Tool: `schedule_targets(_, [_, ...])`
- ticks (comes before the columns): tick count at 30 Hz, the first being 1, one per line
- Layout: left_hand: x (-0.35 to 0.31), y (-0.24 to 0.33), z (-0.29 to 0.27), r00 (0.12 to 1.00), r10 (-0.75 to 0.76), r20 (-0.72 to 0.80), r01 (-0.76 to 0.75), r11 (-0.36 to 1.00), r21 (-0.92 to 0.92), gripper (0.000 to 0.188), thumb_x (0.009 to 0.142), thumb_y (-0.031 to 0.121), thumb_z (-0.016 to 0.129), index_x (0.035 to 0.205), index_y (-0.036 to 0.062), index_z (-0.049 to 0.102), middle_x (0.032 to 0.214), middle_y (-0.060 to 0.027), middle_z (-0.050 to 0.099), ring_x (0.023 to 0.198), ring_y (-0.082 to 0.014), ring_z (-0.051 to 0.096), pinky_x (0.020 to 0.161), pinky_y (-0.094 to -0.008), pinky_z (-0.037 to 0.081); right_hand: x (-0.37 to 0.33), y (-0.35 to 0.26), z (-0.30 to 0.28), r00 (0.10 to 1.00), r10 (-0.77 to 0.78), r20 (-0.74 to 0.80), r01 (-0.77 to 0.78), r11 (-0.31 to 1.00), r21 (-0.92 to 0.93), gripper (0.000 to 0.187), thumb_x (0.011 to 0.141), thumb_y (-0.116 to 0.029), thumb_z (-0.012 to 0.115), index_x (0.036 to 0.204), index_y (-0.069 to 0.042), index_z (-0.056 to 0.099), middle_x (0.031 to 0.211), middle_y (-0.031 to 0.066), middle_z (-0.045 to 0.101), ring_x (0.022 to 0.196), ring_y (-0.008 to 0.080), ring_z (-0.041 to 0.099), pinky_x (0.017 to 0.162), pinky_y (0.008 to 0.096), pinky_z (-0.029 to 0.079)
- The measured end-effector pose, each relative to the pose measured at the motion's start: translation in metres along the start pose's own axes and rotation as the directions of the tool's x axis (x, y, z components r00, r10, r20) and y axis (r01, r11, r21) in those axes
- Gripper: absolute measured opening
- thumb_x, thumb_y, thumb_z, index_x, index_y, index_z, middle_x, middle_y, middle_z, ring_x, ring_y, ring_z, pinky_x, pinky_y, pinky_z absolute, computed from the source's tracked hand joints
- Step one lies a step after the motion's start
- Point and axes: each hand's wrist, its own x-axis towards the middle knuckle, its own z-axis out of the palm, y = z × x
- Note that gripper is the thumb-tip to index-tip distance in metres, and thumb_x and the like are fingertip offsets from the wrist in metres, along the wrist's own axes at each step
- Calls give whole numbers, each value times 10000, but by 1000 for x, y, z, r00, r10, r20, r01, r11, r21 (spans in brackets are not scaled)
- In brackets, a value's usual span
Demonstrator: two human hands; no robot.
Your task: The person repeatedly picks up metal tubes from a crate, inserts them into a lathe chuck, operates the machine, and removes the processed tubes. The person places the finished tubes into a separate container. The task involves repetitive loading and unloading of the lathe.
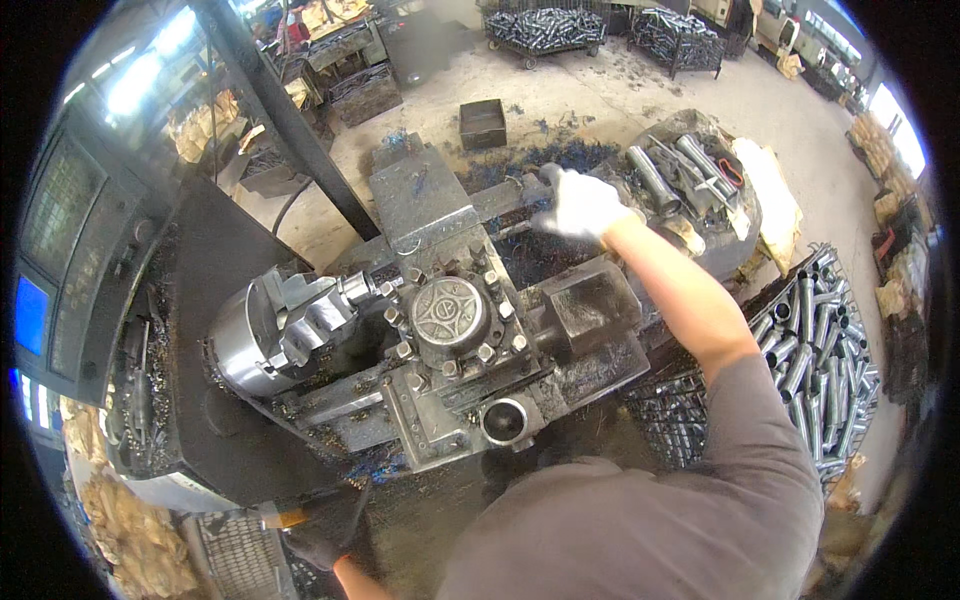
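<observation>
A lathe fills the middle, with a shiny chuck [245,345] at its left and a square tool post [450,315] with a round cap and several bolts. My right hand [582,203], in a white glove with darkened fingertips, reaches over the far part of the lathe bed [510,200]. Its fingers look apart, somewhat blurred, and I see nothing held. Low at the left, my left hand [318,545] wears a dark glove beside a yellow-orange piece [290,518]. Its fingers blend into the dark surroundings, so any grip is unclear. An open-ended metal cylinder [504,421] stands at the near side of the tool post.
Metal tubes [655,180] and tools lie on a surface right of my right hand. A wire basket of shiny tubes [820,360] stands at the right. A dark bin [482,124] sits on the floor beyond the lathe. Blue shavings [570,153] gather around the bed.
</observation>
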Motion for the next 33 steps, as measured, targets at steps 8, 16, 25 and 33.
schedule_targets(8, [32,-56,3,952,-49,301,163,916,-367,588,1109,396,531,1552,9,529,1504,-251,594,1355,-403,581,1180,-477,441,154,28,130,882,432,187,-449,891,59,1099,768,-653,856,1625,-117,424,1651,217,437,1454,419,530,1171,497,486])
schedule_targets(16, [-83,38,-12,920,-211,331,292,930,-221,466,1082,205,618,1511,30,572,1436,-196,622,1326,-309,587,1056,-424,548,169,-6,105,898,387,208,-406,912,58,423,866,-349,767,1133,-23,805,1249,220,764,1188,305,746,1041,385,567])
schedule_targets(25, [-41,302,-11,659,736,157,-698,676,-236,708,1017,234,730,1605,-16,427,1642,-248,453,1482,-424,461,1242,-521,369,245,-61,-118,421,153,-894,261,923,281,635,795,-298,883,1319,-89,591,1253,275,654,1130,471,692,951,535,575])
schedule_targets(33, [48,432,58,347,930,124,-924,316,217,1004,833,454,767,1621,-3,346,1615,-278,442,1511,-501,397,1283,-620,290,209,29,-55,1000,7,-6,-8,947,-321,466,784,-453,794,1032,-60,828,1068,178,808,901,327,758,830,444,595])
